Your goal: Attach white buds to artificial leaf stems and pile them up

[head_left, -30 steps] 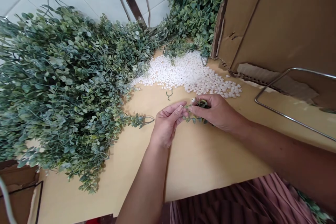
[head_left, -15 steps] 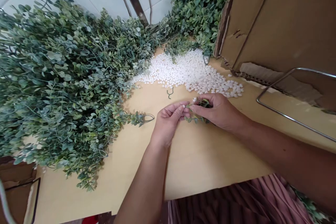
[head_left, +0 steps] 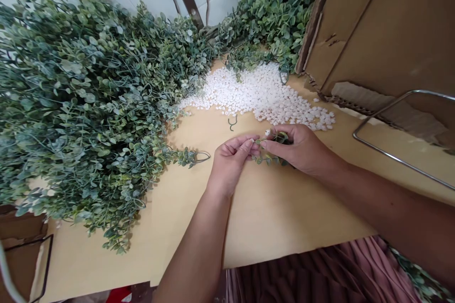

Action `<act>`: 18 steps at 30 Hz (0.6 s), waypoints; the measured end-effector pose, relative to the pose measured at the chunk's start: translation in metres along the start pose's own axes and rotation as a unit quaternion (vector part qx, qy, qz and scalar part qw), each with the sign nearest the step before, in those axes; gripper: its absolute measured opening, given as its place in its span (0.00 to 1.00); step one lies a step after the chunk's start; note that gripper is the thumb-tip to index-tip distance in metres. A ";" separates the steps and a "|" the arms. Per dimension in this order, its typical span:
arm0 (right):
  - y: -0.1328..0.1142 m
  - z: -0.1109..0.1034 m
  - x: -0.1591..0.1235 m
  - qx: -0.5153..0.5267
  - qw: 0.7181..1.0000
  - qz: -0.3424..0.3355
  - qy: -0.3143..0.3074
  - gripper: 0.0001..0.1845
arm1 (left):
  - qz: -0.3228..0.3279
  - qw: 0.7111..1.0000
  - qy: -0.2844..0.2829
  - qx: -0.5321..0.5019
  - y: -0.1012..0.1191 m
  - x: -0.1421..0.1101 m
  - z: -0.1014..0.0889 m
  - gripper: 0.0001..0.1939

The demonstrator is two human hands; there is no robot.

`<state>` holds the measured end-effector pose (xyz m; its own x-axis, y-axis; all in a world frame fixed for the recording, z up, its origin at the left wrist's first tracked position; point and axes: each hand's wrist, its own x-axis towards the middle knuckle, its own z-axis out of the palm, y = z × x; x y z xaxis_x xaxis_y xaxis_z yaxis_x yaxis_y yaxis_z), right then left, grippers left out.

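Note:
My left hand point(head_left: 229, 163) is closed in a pinch, with a small white bead point(head_left: 253, 140) just showing at its thumb and fingertips. Close against it, my right hand point(head_left: 302, 149) grips a short sprig of artificial green leaves point(head_left: 265, 158), thumb on top. The sprig's stem meets the left fingertips. Another white piece shows at the right index finger. Palms and fingers hide part of the sprig. Beyond both hands lies a spread of small white beads point(head_left: 245, 94), with a thin green forked stem point(head_left: 232, 124) in front of it.
A big heap of artificial foliage point(head_left: 99, 99) covers the left side, one looped sprig point(head_left: 186, 157) poking towards my left hand. More foliage point(head_left: 277, 4) stands at the back. Cardboard point(head_left: 387, 28) rises at right, with a bent metal rod point(head_left: 391, 158) before it. The tabletop point(head_left: 277, 227) is tan.
The view has shifted slightly. Both hands stay together in nearly the same pinch on the sprig and bead, with no clear change in hold.

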<state>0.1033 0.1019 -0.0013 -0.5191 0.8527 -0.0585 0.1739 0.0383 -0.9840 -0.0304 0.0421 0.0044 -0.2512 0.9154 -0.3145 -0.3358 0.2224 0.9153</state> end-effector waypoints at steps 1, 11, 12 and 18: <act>0.000 0.000 0.000 0.001 1.000 0.003 0.000 0.09 | 0.001 1.000 0.001 0.003 0.000 0.000 0.000 0.06; 0.001 0.000 -0.001 0.001 1.000 0.011 0.015 0.09 | 0.017 1.000 0.004 0.017 -0.004 0.001 0.000 0.05; 0.000 0.000 -0.001 0.000 1.000 0.012 0.016 0.09 | 0.018 1.000 0.006 0.016 -0.004 0.001 0.001 0.05; -0.001 0.001 -0.002 0.001 1.000 0.007 0.026 0.08 | 0.022 1.000 0.014 -0.001 -0.004 0.002 0.003 0.05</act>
<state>0.1027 0.0997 -0.0004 -0.4726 0.8790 -0.0628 0.1794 0.0262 -0.9834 -0.0268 0.0436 0.0011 -0.2905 0.9146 -0.2812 -0.3259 0.1817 0.9278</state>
